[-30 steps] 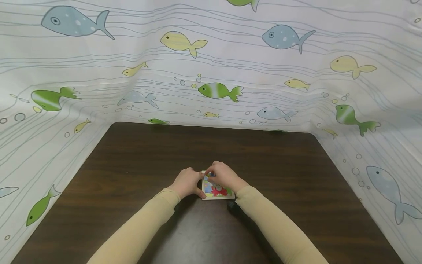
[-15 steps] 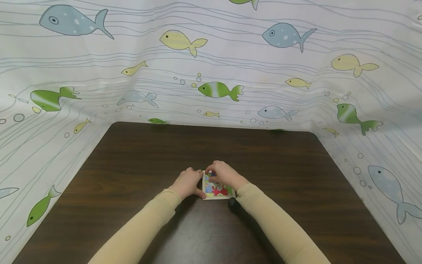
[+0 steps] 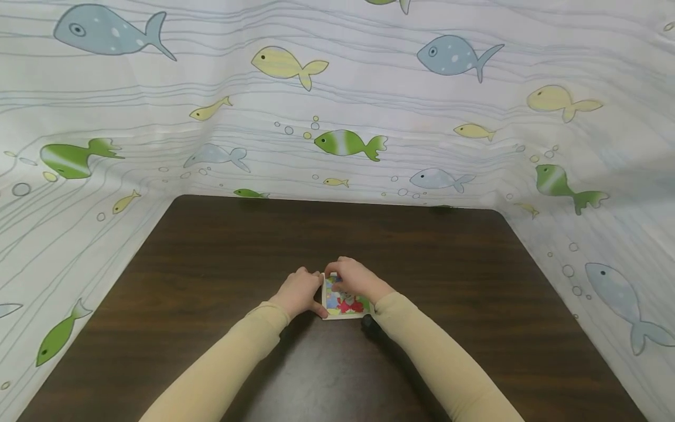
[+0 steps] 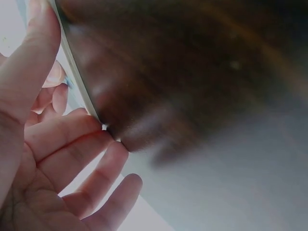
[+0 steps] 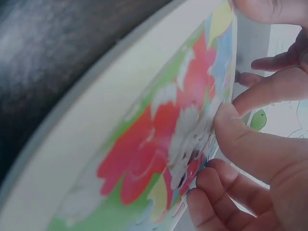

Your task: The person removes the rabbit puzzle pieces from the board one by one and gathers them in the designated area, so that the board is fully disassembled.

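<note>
A small square picture board (image 3: 350,305) with a white rim lies on the dark wooden table (image 3: 253,234). Its bright picture shows a figure in red on green and blue. My left hand (image 3: 298,293) grips the board's left side, thumb at the near corner and fingers at the far one. In the left wrist view, the thumb and fingertips meet the board's pale edge (image 4: 79,82). Over the board's upper part, my right hand (image 3: 358,278) has its fingers bent. The right wrist view shows its thumb and curled fingertips touching the picture (image 5: 154,144); anything pinched there is hidden.
White fabric (image 3: 401,111) printed with fish surrounds the table's back and sides. A black object (image 3: 371,326) sits beside the right sleeve, close to the board's near right corner; the forearm partly covers it.
Both hands stay at the same spots on the board, with only slight shifts of the right fingers. The whole head view drifts a little.
</note>
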`<state>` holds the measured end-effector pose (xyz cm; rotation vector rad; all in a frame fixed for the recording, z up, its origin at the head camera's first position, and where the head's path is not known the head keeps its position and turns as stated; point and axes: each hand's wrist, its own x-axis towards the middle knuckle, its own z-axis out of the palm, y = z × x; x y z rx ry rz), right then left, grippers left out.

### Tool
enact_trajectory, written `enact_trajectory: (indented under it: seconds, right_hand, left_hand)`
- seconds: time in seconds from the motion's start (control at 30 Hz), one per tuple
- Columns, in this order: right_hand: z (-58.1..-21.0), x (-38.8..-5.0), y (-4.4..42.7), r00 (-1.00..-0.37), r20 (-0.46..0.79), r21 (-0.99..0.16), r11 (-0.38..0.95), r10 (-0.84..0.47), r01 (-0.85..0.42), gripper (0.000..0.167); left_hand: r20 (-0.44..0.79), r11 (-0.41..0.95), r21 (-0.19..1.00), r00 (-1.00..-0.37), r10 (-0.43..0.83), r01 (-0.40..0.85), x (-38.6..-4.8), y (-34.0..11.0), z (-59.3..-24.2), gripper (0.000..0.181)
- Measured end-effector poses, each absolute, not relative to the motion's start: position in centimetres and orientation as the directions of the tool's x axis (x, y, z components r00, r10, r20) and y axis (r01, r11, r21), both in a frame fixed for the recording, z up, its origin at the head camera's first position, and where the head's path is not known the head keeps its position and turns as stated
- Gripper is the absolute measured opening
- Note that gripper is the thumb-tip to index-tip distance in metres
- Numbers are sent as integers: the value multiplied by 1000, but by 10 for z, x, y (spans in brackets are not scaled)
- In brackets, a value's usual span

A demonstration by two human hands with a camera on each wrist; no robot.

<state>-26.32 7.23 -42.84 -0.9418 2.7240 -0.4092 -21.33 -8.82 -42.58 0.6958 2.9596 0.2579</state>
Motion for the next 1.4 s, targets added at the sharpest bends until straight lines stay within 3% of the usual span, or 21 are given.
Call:
enact_trajectory:
  seconds: [0.17, 0.47, 1.4]
  right_hand:
    - [-427, -261, 71, -757, -139, -325, 752, -638, -574, 29]
    - [-422, -263, 68, -751, -170, -276, 763, -638, -585, 28]
    - [-428, -259, 70, -768, -81, -299, 750, -635, -589, 32]
  left_hand:
    - [-43, 883, 174, -893, 449, 435, -212, -89, -426, 83]
    - [-18, 881, 149, -890, 456, 449, -213, -87, -428, 61]
    - [-34, 882, 130, -887, 461, 453, -214, -87, -428, 79]
